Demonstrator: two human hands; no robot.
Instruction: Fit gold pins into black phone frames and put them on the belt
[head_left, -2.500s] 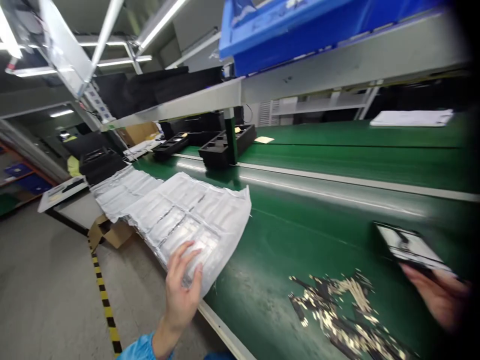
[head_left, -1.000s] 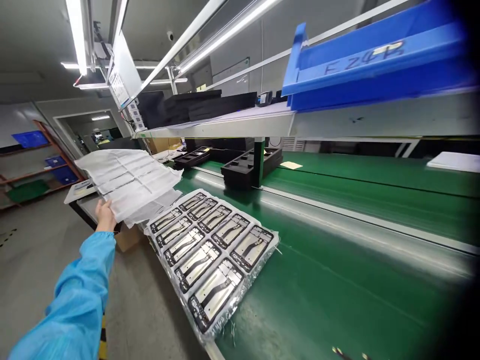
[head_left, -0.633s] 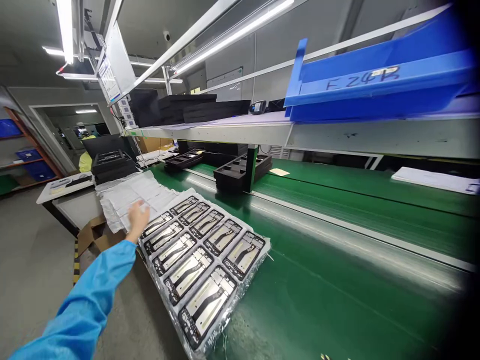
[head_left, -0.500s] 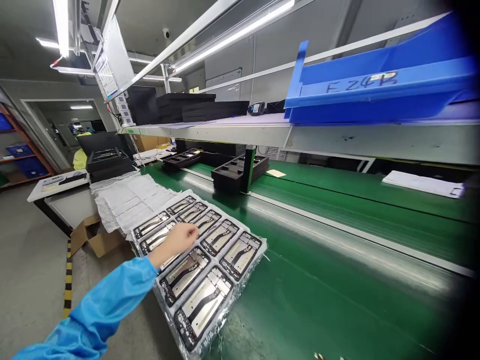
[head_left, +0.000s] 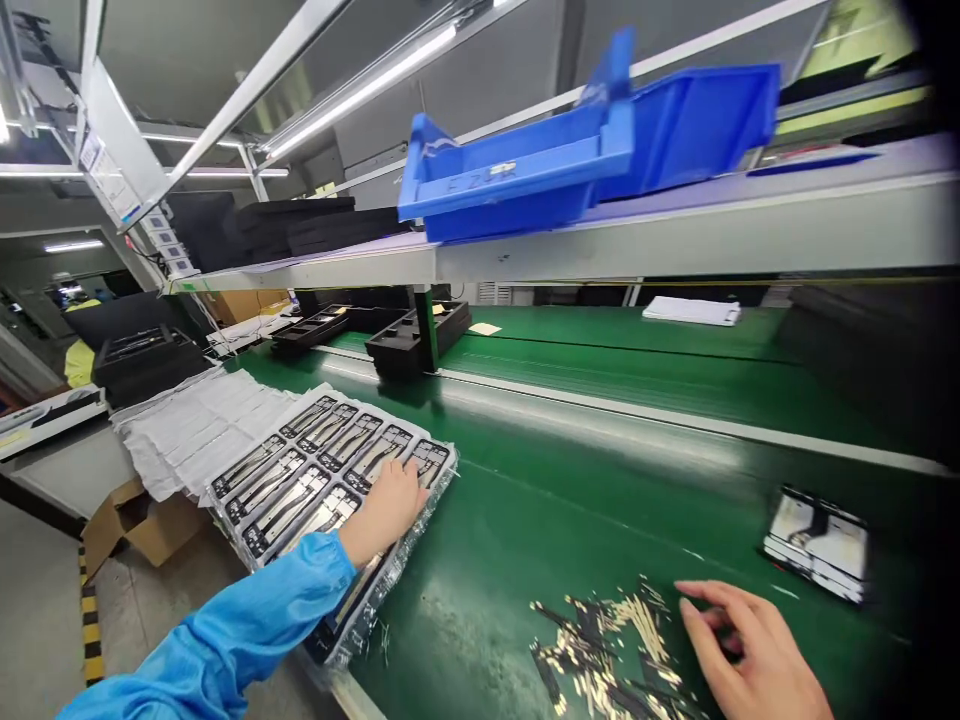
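Blue bins [head_left: 517,190] on shelf [head_left: 675,228], open cardboard box [head_left: 163,530], paper stack [head_left: 690,310]

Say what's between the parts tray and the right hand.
Head view: a pile of small dark and gold-coloured strips, on the green surface between parts tray and right hand.

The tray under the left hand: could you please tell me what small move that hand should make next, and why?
I would probably have the left hand close gently on the far-corner unit in the tray: the fingers reach over that unit, and the right hand, beside the loose strips, appears to hold nothing.
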